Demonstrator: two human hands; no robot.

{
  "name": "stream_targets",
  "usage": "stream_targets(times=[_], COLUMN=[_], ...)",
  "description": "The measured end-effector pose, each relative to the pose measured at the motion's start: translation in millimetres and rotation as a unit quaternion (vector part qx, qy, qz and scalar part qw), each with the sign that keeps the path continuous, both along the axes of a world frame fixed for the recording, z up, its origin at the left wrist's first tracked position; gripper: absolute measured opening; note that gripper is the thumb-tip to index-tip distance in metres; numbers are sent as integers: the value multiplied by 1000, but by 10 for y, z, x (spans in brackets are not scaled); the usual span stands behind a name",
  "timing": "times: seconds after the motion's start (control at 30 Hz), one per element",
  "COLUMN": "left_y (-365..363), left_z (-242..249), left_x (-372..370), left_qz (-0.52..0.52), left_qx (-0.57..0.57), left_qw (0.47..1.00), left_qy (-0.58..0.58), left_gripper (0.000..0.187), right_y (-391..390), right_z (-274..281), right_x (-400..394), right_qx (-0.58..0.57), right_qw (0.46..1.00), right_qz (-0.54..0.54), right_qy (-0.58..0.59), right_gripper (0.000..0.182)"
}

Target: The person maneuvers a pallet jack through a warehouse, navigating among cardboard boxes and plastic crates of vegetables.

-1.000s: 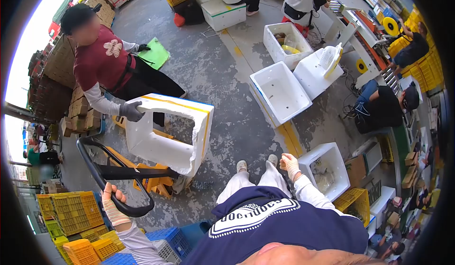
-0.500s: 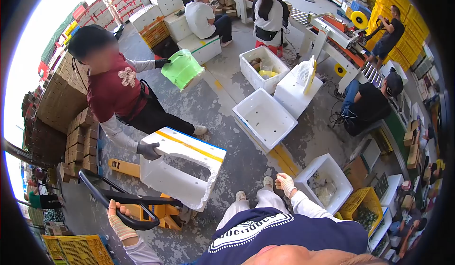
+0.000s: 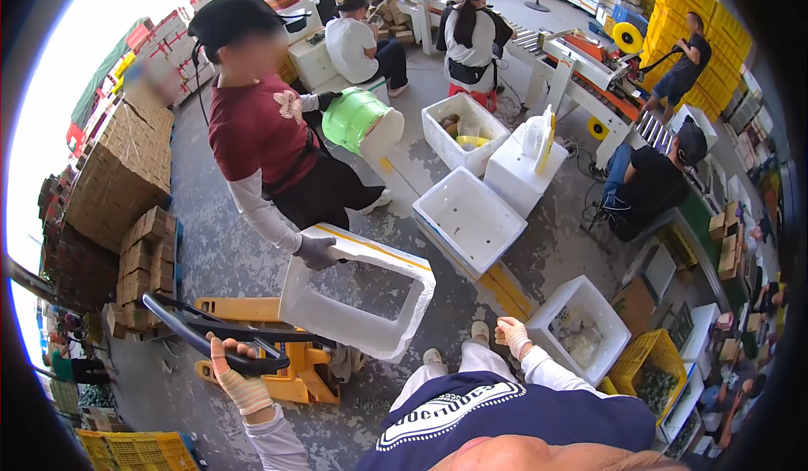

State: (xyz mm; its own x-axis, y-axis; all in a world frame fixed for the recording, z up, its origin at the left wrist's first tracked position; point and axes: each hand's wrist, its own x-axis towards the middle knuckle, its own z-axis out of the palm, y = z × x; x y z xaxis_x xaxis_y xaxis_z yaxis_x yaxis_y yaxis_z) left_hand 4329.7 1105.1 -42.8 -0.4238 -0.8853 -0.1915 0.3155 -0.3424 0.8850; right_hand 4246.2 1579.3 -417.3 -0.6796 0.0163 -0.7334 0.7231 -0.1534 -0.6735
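My left hand (image 3: 239,373) is closed round the black loop handle (image 3: 181,329) of a yellow pallet jack (image 3: 305,376), at the lower left. Its palm and wrist are wrapped in a pale striped covering. Loosely curled into a fist, my right hand (image 3: 512,335) is in front of my body with nothing visible in it. It is nearest to a white foam box (image 3: 551,307) holding a clear plastic bag. Just beyond the jack, a co-worker's gloved hand grips a white foam box with a large opening (image 3: 412,319). That person's other hand carries a green and white tub (image 3: 362,124).
White foam boxes (image 3: 467,256) stand on the floor ahead. A yellow crate (image 3: 627,370) with green contents is at right. Cardboard boxes (image 3: 139,176) are stacked at left, with a yellow crate (image 3: 139,452) below. Several people sit or stand near a roller conveyor (image 3: 581,92).
The co-worker has moved right in view with the open foam box and the tub, which has turned. My left hand and the jack handle have shifted slightly right. My right hand barely moves.
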Motion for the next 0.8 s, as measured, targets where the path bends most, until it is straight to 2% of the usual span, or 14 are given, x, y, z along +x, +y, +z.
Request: stream_targets(times=[0.03,0.1,0.27,0.57,0.63,0.7,0.77,0.8], left_y=[69,-20,29,152,243,291,271,154], left_z=[8,-78,-97,-160,-124,-86,-38,-36], left_x=[-102,-234,-661,-1056,-1008,-848,-572,-471], left_qz=[9,-39,-67,-184,-246,-308,-360,-412], left_qx=[5,14,18,-34,-43,-53,-69,-56], left_qw=[1000,999,997,981,967,950,930,909], left_qy=[3,17,32,41,44,29,28,21], left_gripper=[23,33,29,30,34,29,33,43], right_y=[-24,-72,-33,210,225,206,161,120], right_z=[17,24,-6,-50,-65,-63,-65,-60], right_x=[3,31,286,746,793,835,872,888], right_qx=[-6,-13,-13,-1,-8,6,2,-4], right_qw=[1000,1000,1000,994,993,993,994,995], right_qz=[7,7,-24,-106,-121,-120,-110,-101], right_qy=[7,6,8,-20,-13,-16,-15,-14], right_gripper=[21,21,21,20,19,19,21,20])
